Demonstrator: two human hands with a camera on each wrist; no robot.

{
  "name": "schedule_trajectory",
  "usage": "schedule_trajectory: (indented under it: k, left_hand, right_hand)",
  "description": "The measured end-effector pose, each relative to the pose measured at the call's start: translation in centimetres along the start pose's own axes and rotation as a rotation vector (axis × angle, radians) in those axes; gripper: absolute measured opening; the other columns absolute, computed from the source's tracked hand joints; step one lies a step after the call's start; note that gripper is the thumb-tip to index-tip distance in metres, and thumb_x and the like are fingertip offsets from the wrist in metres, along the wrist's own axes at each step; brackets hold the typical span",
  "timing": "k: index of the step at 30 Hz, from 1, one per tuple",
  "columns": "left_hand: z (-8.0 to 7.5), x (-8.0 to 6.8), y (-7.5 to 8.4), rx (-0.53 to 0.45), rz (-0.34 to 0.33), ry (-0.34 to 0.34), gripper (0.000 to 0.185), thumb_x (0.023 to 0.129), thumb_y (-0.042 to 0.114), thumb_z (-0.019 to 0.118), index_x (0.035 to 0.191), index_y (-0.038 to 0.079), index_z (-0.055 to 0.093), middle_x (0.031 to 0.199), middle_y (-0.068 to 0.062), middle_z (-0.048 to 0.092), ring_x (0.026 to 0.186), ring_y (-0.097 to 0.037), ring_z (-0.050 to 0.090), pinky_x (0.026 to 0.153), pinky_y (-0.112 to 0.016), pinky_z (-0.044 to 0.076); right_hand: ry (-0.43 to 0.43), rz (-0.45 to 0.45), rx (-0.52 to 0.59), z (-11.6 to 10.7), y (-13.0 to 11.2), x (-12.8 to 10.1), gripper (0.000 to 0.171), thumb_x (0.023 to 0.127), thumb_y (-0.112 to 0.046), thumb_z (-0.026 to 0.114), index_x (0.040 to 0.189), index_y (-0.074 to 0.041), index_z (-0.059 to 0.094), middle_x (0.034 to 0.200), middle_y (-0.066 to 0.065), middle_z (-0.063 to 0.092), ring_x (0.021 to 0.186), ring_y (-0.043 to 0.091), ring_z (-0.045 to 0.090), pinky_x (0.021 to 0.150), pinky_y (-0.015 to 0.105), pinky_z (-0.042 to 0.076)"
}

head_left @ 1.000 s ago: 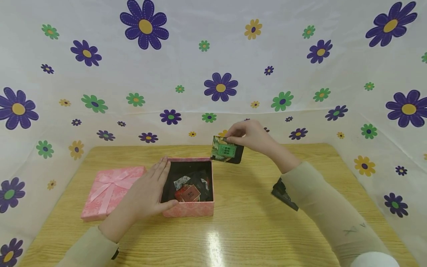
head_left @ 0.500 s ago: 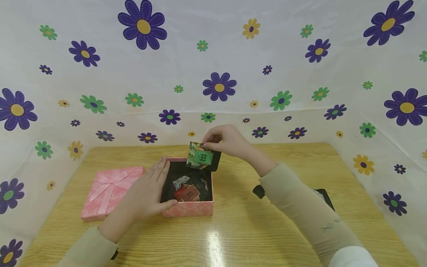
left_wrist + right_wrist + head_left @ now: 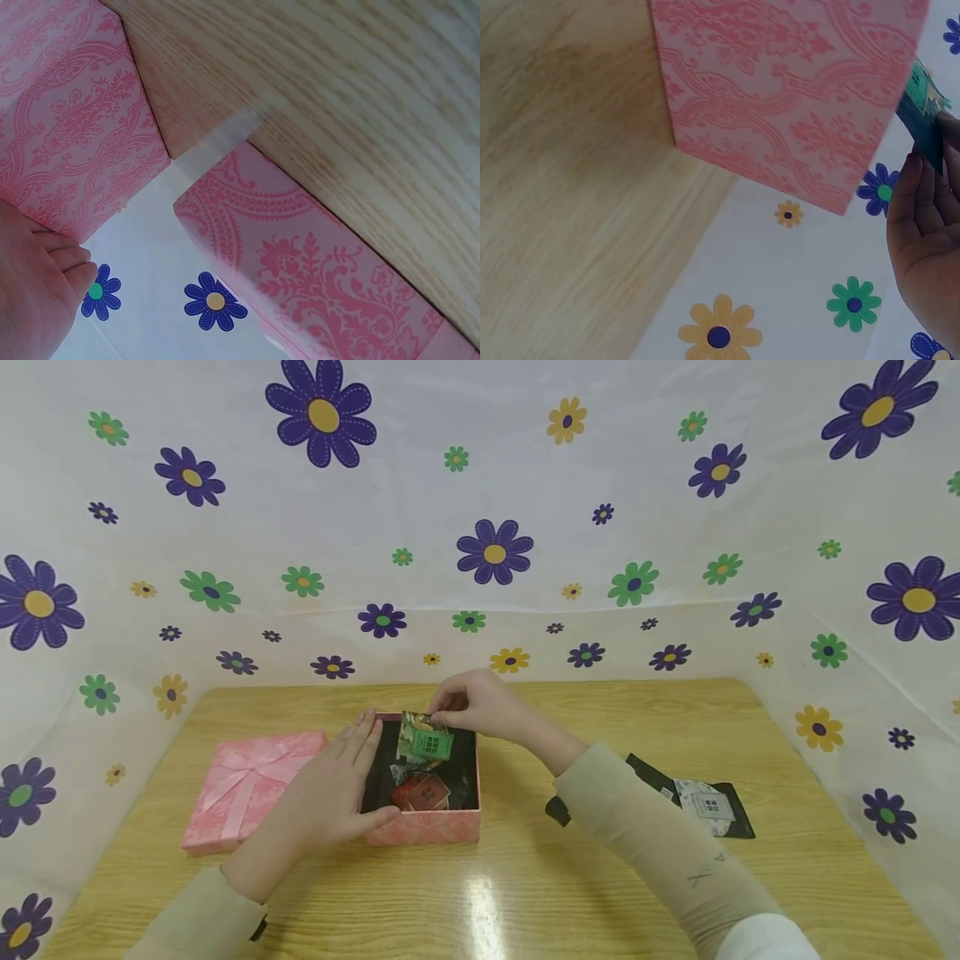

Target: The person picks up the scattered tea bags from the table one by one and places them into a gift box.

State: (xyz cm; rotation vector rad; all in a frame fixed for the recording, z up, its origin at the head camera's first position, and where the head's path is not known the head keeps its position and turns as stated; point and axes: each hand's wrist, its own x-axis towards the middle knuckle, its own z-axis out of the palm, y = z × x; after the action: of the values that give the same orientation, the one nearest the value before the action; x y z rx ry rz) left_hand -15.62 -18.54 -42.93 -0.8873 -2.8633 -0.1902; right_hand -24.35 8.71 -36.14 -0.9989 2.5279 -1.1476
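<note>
Here's the right hand (image 3: 483,706) at the back of the box (image 3: 423,828), and its grip is on the green packet (image 3: 432,743), pinched between thumb and fingers at the top edge. The packet hangs over the box's mouth, face to the camera, above the red packet (image 3: 423,795) inside. Is its lower edge touching the heap? Can't tell from here!

Over to the left hand (image 3: 330,789): fingers straight along the box's left side, thumb reaching to the front rim. That grip is loose, clasping nothing, just resting against the wall.

Now, the handling. The green packet looks light and flat, a thin sachet, probably bendy with a slightly slick skin. A light pinch on the edge should do; squeezing the middle could crease it. That top margin looks a fine place to take hold, well away from the label and whatever is sealed inside. The box looks like stiff card, light enough to slide if knocked.

Lid (image 3: 243,785) off to the left on the counter (image 3: 555,877), bow up. Out right, a grey packet (image 3: 712,810) lies beyond the sleeve (image 3: 637,827).
</note>
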Motion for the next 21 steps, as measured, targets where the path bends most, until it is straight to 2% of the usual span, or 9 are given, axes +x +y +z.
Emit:
schedule_trajectory:
  k: [9,16,21]
  left_hand:
    - [-0.1,0.1,0.0,0.006,0.000,-0.007,0.112,0.091,0.065,0.067,0.162,-0.011,0.028,0.173,-0.028,0.023,0.161,-0.044,0.028,0.128,-0.056,0.035]
    - [-0.1,0.0,0.0,0.011,0.003,-0.003,0.112,0.091,0.066,0.067,0.162,-0.011,0.029,0.173,-0.029,0.024,0.160,-0.045,0.031,0.127,-0.056,0.036]
    - [0.0,0.0,0.0,0.013,0.005,0.002,0.112,0.091,0.066,0.068,0.162,-0.011,0.028,0.173,-0.028,0.024,0.160,-0.044,0.030,0.127,-0.056,0.036]
  right_hand:
    - [-0.043,-0.021,-0.047,1.6,1.0,0.1,0.005,0.098,-0.010,0.077,0.099,-0.007,0.080,0.096,0.007,0.081,0.081,0.007,0.072,0.077,0.018,0.060]
    - [-0.044,-0.012,-0.083,2.2,1.2,0.0,0.006,0.099,-0.010,0.075,0.100,-0.007,0.080,0.098,0.007,0.081,0.083,0.009,0.073,0.078,0.019,0.060]
    - [-0.043,-0.024,-0.172,2.4,1.2,0.1,0.009,0.099,-0.012,0.075,0.103,-0.008,0.082,0.101,0.006,0.081,0.086,0.010,0.073,0.080,0.018,0.060]
